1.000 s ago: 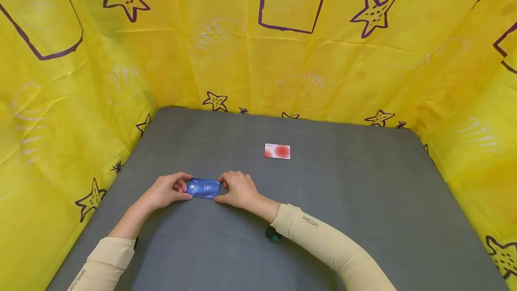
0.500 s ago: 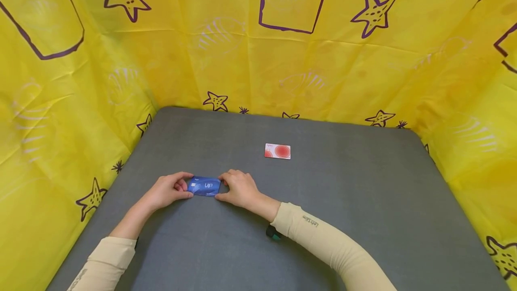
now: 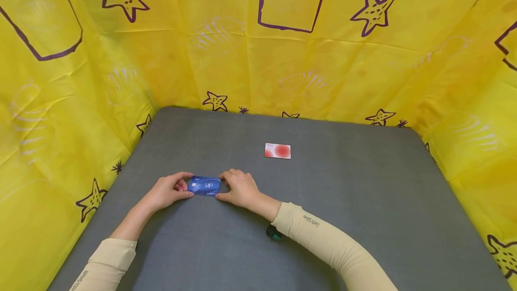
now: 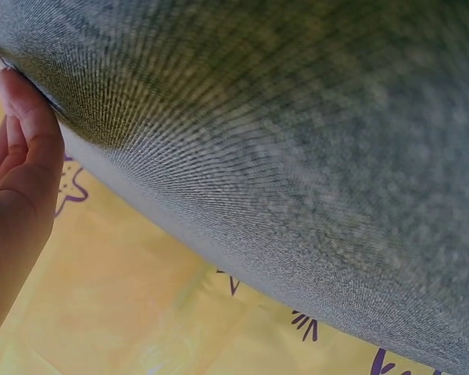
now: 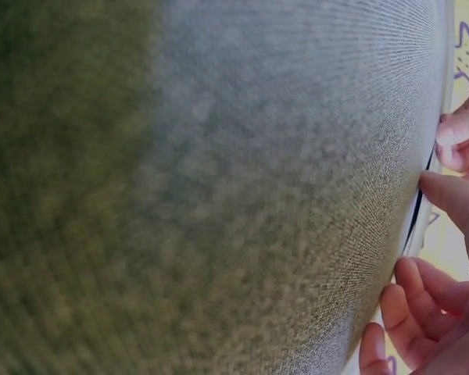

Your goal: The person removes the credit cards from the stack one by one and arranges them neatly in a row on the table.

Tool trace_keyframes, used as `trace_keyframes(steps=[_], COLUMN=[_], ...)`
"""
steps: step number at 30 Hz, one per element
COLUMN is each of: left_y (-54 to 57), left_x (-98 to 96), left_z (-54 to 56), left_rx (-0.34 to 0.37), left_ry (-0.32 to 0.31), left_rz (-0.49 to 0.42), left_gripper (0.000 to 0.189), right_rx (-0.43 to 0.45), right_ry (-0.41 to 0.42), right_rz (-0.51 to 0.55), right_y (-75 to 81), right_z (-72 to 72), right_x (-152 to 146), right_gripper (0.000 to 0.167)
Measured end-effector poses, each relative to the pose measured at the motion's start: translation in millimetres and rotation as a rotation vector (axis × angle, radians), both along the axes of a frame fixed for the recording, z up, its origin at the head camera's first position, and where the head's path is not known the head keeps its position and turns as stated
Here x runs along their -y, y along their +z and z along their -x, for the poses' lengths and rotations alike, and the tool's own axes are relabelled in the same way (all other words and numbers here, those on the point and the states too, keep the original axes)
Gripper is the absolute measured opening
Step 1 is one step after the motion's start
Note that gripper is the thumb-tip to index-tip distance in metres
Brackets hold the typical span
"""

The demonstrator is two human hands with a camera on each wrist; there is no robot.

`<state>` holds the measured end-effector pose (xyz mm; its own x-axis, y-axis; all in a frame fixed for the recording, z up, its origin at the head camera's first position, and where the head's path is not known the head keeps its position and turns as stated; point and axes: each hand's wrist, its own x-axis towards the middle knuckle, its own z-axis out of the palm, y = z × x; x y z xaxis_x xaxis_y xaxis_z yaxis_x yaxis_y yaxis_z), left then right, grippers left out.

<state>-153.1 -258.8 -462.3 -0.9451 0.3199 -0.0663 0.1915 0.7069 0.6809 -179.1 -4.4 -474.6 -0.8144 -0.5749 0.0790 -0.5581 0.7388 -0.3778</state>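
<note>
A blue card (image 3: 205, 186) with "VIP" lettering and a small chip mark lies face up, low over the grey table, left of the middle in the head view. My left hand (image 3: 169, 189) pinches its left end, index finger at the far corner and thumb at the near one. On the opposite end, my right hand (image 3: 241, 188) pinches the two right corners in the same way. In the right wrist view the card (image 5: 415, 205) shows only as a thin dark edge between the fingers. The left wrist view has the left hand (image 4: 23, 152) at its left edge.
Farther back, right of the hands, a white and red card (image 3: 277, 151) lies on the grey table (image 3: 343, 192). Yellow cloth walls (image 3: 226, 66) with purple starfish drawings enclose the table's back and sides.
The blue card's near edge has shifted slightly away from me since a second ago, and its face looks a little flatter. Both hands keep their grip, almost still. The red and white card has not moved.
</note>
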Motion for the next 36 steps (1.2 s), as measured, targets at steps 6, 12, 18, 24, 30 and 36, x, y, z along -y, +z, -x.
trace_keyframes(steps=[6, 12, 18, 24, 30, 36], left_y=[1.5, 2.0, 1.6, 2.8, 3.7, 4.0], left_x=[-0.4, -0.7, -0.2, -1.4, -3.9, -11.0], left_z=[-0.4, -0.3, -0.6, -1.0, -7.3, -11.3], left_rx=[0.010, 0.011, 0.010, -0.001, -0.058, -0.111], left_ry=[0.002, 0.001, -0.001, -0.004, 0.007, 0.019], left_rz=[0.000, 0.000, 0.004, 0.006, 0.024, 0.063], left_gripper=[0.050, 0.050, 0.049, 0.049, 0.050, 0.056], right_rx=[0.010, 0.004, 0.011, 0.015, 0.016, 0.073], right_ry=[0.007, 0.004, 0.008, 0.012, 0.037, 0.020], right_rz=[0.012, 0.014, 0.025, 0.018, 0.017, 0.091], right_y=[-0.1, 0.3, 0.2, 1.6, 3.3, 3.7], right_z=[0.3, 0.8, 0.1, -0.2, -2.7, -6.0], right_x=[-1, -2, -3, -3, -6, -13], right_gripper=[0.051, 0.050, 0.050, 0.050, 0.050, 0.049])
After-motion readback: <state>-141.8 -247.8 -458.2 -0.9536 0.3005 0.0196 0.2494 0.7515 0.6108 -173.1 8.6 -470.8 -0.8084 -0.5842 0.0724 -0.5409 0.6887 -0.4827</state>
